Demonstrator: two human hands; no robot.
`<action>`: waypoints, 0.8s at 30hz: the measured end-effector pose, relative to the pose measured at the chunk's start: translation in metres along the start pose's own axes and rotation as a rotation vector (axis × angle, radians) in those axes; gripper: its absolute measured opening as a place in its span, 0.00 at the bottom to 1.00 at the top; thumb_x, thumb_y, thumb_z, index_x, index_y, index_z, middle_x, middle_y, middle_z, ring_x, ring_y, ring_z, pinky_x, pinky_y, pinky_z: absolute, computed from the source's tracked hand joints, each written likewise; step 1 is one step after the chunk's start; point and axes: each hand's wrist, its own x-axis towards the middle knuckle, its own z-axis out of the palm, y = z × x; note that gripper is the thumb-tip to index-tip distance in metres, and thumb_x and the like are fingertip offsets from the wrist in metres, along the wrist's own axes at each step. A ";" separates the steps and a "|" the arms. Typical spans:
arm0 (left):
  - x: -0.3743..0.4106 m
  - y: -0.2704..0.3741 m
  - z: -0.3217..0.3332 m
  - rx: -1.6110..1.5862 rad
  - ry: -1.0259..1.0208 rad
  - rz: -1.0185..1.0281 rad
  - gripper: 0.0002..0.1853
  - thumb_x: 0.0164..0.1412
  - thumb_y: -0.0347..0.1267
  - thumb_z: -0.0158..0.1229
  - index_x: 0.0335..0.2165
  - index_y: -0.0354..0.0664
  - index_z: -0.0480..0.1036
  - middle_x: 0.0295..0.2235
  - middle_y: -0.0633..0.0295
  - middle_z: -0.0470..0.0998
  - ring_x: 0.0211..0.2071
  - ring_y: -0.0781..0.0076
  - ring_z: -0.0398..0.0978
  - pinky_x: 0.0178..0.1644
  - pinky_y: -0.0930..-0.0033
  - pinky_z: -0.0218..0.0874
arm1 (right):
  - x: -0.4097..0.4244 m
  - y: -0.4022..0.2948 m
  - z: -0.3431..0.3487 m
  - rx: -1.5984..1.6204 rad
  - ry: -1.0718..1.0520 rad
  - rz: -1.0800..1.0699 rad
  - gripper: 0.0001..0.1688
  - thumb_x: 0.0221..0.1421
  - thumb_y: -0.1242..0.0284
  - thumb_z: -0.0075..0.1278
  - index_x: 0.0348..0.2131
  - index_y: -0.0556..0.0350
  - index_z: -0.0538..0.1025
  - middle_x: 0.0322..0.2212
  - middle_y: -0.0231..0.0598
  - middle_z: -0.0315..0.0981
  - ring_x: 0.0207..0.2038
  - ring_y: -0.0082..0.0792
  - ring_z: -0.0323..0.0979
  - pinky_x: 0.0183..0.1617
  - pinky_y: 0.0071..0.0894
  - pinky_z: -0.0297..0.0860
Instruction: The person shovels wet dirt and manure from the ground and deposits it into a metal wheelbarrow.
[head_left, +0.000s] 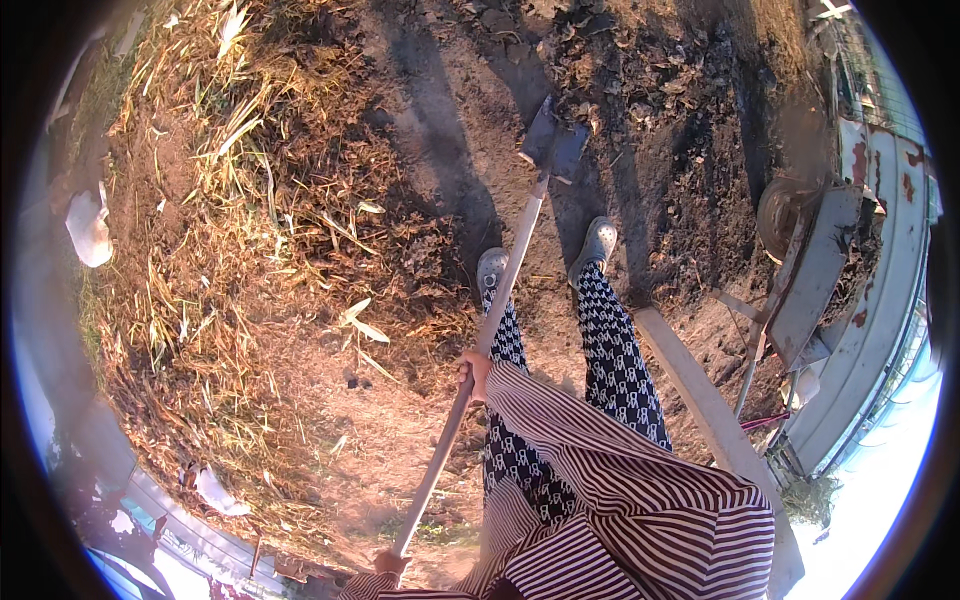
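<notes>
A long-handled shovel slants across the middle of the view, its pale wooden handle (442, 457) running from the bottom up to a dark metal blade (555, 142) that lies at the bare soil beyond my feet. My right hand (474, 376) is wrapped around the middle of the handle. Lower down, near the bottom edge, my left hand (391, 564) grips the handle close to its end. The handle passes in front of my left leg, and the blade carries no visible load.
Dry stalks and straw (300, 150) cover the ground at left. A wheelbarrow (814, 277) stands at right against a rusty metal panel (885, 247), with a long pale beam (697, 390) nearer me. My clogs (598, 240) are on the soil. White scraps (90, 229) lie far left.
</notes>
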 end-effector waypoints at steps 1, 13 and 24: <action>0.017 0.044 0.008 -0.132 0.109 0.031 0.32 0.30 0.55 0.66 0.33 0.46 0.77 0.26 0.54 0.78 0.31 0.58 0.77 0.38 0.59 0.67 | -0.001 -0.041 -0.004 -0.014 0.029 0.035 0.12 0.50 0.76 0.46 0.18 0.49 0.61 0.13 0.30 0.55 0.15 0.27 0.55 0.23 0.33 0.59; -0.045 0.184 -0.059 -0.342 0.225 0.072 0.21 0.35 0.47 0.63 0.25 0.42 0.78 0.19 0.51 0.76 0.23 0.53 0.76 0.31 0.55 0.68 | -0.069 -0.093 -0.027 0.136 -0.211 -0.332 0.10 0.51 0.75 0.47 0.22 0.50 0.61 0.11 0.25 0.53 0.13 0.23 0.53 0.20 0.31 0.59; 0.001 0.273 -0.129 -0.337 0.484 0.083 0.19 0.36 0.44 0.62 0.28 0.44 0.78 0.19 0.54 0.76 0.23 0.57 0.76 0.31 0.58 0.68 | -0.049 -0.208 0.007 0.064 -0.325 -0.523 0.09 0.47 0.78 0.46 0.18 0.54 0.63 0.13 0.29 0.54 0.13 0.26 0.55 0.17 0.33 0.60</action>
